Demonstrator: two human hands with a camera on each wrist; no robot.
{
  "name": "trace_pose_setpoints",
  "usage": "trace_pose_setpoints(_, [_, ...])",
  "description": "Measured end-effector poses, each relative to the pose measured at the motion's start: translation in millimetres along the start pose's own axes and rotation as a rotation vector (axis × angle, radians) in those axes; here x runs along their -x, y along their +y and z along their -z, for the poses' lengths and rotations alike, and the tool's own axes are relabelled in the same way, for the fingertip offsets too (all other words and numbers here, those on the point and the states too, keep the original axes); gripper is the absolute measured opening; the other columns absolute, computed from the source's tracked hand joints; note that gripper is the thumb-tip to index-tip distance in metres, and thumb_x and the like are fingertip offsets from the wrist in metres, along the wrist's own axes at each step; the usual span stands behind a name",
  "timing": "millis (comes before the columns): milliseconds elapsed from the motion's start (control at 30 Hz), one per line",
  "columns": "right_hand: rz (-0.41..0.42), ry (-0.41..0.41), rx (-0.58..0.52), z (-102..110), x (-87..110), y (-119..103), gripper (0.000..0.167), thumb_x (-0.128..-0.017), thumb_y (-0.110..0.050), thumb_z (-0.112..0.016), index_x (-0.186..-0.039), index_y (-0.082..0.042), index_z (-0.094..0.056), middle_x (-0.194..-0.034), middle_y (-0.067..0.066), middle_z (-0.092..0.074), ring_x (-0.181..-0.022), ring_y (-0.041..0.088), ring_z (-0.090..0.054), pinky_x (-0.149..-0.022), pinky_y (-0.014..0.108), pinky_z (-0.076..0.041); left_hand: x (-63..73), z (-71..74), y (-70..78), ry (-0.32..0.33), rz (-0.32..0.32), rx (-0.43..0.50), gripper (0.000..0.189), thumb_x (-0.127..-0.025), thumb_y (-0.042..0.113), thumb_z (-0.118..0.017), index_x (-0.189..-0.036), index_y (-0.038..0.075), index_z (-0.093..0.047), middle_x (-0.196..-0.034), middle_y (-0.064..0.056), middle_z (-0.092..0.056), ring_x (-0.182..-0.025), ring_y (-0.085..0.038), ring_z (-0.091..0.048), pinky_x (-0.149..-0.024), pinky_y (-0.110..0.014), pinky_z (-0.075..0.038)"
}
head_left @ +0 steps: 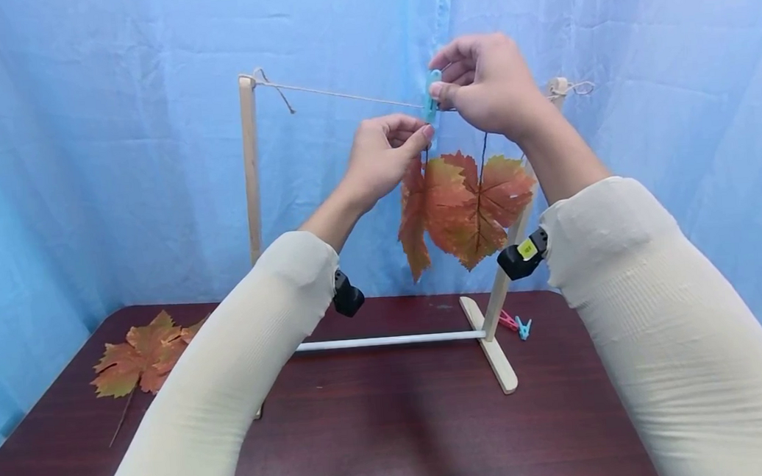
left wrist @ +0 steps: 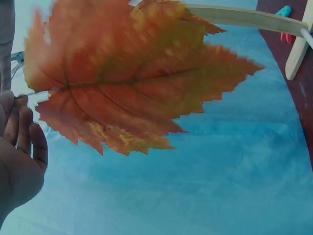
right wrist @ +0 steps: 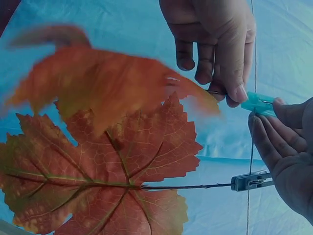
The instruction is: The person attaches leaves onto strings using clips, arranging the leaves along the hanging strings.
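your left hand (head_left: 388, 149) pinches the thin stem of a red-orange leaf (head_left: 415, 224) between thumb and forefinger, its other fingers loosely bent beside them. the leaf hangs just below that hand, and the right wrist view shows it blurred. your right hand (head_left: 493, 86) is higher and further right, its thumb and fingers closed on the handle end of a turquoise clothespin (head_left: 434, 94), the remaining fingers bent above it. the clothespin sits between your two hands, at the string (head_left: 344, 95), with its nose end right by your left fingertips and the top of the stem. you cannot tell from these views whether its nose bites on the stem.

below your right hand, next to the leaf you hold, a second leaf (head_left: 481, 209) hangs by its stem from a darker clothespin (right wrist: 249, 181) clipped on the string; the two leaves overlap as the head view sees them.

the string runs between a left post (head_left: 252, 173) and a right post (head_left: 500, 288), with a white rod (head_left: 395, 339) low down by the table (head_left: 368, 431). well below your left hand, more leaves (head_left: 143, 354) lie on the table at the left, partly behind your sleeve. a pink clothespin (head_left: 508, 321) and a blue clothespin (head_left: 524, 329) lie near the foot of the right post.
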State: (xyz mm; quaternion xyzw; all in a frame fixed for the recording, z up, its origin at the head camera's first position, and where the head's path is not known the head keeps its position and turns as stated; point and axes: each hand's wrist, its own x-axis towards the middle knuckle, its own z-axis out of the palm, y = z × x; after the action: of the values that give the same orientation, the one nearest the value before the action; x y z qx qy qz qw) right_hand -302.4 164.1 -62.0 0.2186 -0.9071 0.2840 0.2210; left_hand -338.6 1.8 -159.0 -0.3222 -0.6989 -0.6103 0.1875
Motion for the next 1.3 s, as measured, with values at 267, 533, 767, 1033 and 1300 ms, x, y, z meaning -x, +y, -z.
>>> trace_pose_setpoints(267, [-0.039,-0.031,-0.015,0,1.0,1,0.039,-0.104,-0.02,-0.061,-0.139,-0.004,-0.059,-0.119,0.008,-0.065,-0.103,0.018,-0.069,-0.095,0.033,-0.053,0.5,-1.5,0.7,0.014,0.022,-0.026,0.023,-0.1,0.021,-0.069,-0.109,0.0,-0.076,-0.098,-0.012,-0.075,-0.094,-0.024,-0.071,-0.082,-0.028,-0.055])
trace_pose_setpoints(533, [-0.073,-0.065,-0.047,1,2.4,1,0.044,-0.105,-0.024,-0.059,-0.144,-0.005,-0.055,-0.127,0.011,-0.062,-0.113,0.021,-0.066,-0.1,0.033,-0.052,0.1,-1.4,-0.7,0.009,0.031,-0.034,0.025,-0.1,0.023,-0.069,-0.111,0.002,-0.076,-0.103,-0.014,-0.075,-0.099,-0.027,-0.07,-0.083,-0.029,-0.055])
trace_pose_setpoints(767, [-0.066,-0.061,-0.041,1,3.7,2,0.046,-0.105,-0.027,-0.06,-0.145,-0.005,-0.055,-0.132,0.013,-0.062,-0.118,0.023,-0.063,-0.104,0.036,-0.05,0.6,-0.8,-0.7,0.007,0.023,-0.068,0.025,-0.1,0.024,-0.07,-0.11,0.003,-0.076,-0.101,-0.01,-0.076,-0.096,-0.02,-0.071,-0.083,-0.028,-0.055])
trace_pose_setpoints(1033, [-0.012,-0.062,0.021,3,5.4,1,0.048,-0.104,-0.029,-0.06,-0.144,-0.003,-0.055,-0.136,0.015,-0.062,-0.125,0.026,-0.061,-0.106,0.038,-0.048,4.0,4.2,-5.2,0.008,0.027,-0.075,0.024,-0.098,0.025,-0.072,-0.111,0.005,-0.076,-0.102,-0.006,-0.076,-0.095,-0.016,-0.071,-0.086,-0.027,-0.056])
trace_pose_setpoints(1300, [0.064,-0.016,0.053,9,13.9,2,0.045,-0.104,-0.027,-0.062,-0.141,-0.002,-0.058,-0.128,0.014,-0.066,-0.118,0.025,-0.064,-0.102,0.037,-0.051,15.1,18.6,-12.6,0.045,0.017,-0.102,0.022,-0.097,0.026,-0.074,-0.107,0.007,-0.077,-0.096,-0.004,-0.076,-0.089,-0.022,-0.071,-0.077,-0.03,-0.056])
